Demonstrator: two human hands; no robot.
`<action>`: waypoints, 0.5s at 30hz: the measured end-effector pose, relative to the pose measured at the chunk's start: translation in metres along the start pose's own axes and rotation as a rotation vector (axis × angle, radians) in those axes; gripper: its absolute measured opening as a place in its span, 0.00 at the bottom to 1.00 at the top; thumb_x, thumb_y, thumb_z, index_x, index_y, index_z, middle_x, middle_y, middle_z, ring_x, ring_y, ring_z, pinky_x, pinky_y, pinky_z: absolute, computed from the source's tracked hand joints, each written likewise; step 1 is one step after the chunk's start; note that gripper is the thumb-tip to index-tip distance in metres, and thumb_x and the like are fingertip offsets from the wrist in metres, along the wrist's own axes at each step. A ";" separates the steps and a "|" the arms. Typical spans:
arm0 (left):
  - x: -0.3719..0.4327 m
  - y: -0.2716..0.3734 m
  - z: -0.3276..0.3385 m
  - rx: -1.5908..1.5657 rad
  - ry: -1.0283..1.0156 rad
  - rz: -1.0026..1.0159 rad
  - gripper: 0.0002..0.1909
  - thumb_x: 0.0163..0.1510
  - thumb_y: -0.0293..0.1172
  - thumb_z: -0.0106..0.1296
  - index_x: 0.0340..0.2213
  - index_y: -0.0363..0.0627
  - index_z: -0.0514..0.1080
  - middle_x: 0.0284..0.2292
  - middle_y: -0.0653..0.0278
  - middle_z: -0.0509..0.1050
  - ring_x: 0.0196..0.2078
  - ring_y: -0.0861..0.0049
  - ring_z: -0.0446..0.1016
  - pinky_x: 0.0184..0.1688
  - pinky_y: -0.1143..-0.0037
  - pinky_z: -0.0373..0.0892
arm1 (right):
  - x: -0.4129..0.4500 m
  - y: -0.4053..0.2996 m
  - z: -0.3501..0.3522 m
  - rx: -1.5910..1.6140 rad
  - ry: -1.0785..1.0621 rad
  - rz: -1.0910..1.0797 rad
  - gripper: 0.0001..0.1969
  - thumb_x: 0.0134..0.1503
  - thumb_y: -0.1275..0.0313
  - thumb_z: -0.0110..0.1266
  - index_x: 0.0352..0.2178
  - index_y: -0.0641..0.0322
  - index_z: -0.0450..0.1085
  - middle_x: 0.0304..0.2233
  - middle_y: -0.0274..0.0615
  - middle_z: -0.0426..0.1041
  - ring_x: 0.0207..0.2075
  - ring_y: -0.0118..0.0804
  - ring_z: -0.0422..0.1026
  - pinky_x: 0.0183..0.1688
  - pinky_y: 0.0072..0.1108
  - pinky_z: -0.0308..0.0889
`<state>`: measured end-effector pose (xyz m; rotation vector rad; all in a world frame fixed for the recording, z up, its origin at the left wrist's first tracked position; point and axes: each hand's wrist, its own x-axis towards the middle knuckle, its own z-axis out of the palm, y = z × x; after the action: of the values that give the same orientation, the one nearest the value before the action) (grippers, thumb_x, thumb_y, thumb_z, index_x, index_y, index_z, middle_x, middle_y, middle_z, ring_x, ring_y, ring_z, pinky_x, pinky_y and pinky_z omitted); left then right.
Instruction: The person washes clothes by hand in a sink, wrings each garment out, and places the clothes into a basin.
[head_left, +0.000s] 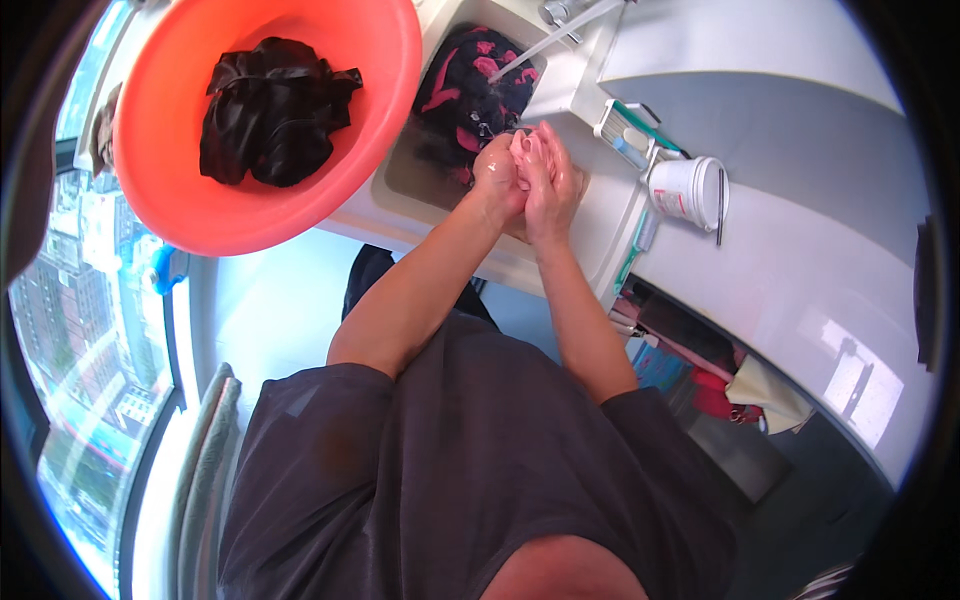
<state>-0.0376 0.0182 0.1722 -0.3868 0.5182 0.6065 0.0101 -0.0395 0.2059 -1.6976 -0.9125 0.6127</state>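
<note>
My left hand (498, 171) and my right hand (551, 180) are pressed together around a wet pink cloth (531, 150), at the near right part of a laundry sink (390, 176). Most of the cloth is hidden between the palms and fingers. Just beyond my hands, a dark cloth with pink patterns (486, 67) lies in murky water in the basin. A stream of water falls on it from the metal faucet (556, 12) at the top.
A large orange-red plastic tub (382, 90) at the upper left holds bunched black clothing (274, 112). Right of the sink are a small rack (630, 133), a white plastic bucket (679, 191) lying tilted, and a green-handled brush (634, 251). A window runs along the far left.
</note>
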 end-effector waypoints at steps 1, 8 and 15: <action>0.002 -0.001 0.002 -0.021 -0.007 0.022 0.14 0.63 0.34 0.38 0.31 0.44 0.72 0.29 0.63 0.75 0.30 0.74 0.74 0.32 0.74 0.72 | -0.006 0.000 0.001 -0.073 -0.010 -0.091 0.22 0.61 0.70 0.53 0.55 0.70 0.66 0.53 0.48 0.72 0.53 0.40 0.71 0.59 0.25 0.61; -0.001 -0.016 0.013 0.320 0.040 -0.098 0.16 0.63 0.46 0.42 0.33 0.48 0.71 0.32 0.65 0.74 0.36 0.74 0.74 0.45 0.69 0.72 | 0.025 0.010 -0.022 0.082 -0.055 0.068 0.22 0.63 0.67 0.51 0.55 0.70 0.66 0.54 0.47 0.71 0.49 0.37 0.74 0.52 0.23 0.68; 0.010 -0.006 0.004 0.126 -0.062 -0.226 0.25 0.67 0.54 0.34 0.41 0.45 0.70 0.38 0.59 0.75 0.43 0.65 0.74 0.52 0.65 0.70 | 0.006 0.009 -0.033 -0.663 -0.216 -0.493 0.25 0.63 0.68 0.43 0.59 0.70 0.62 0.62 0.57 0.60 0.64 0.56 0.58 0.64 0.36 0.55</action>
<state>-0.0255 0.0196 0.1707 -0.3012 0.4434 0.3646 0.0414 -0.0539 0.2071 -1.8806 -1.7630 0.1573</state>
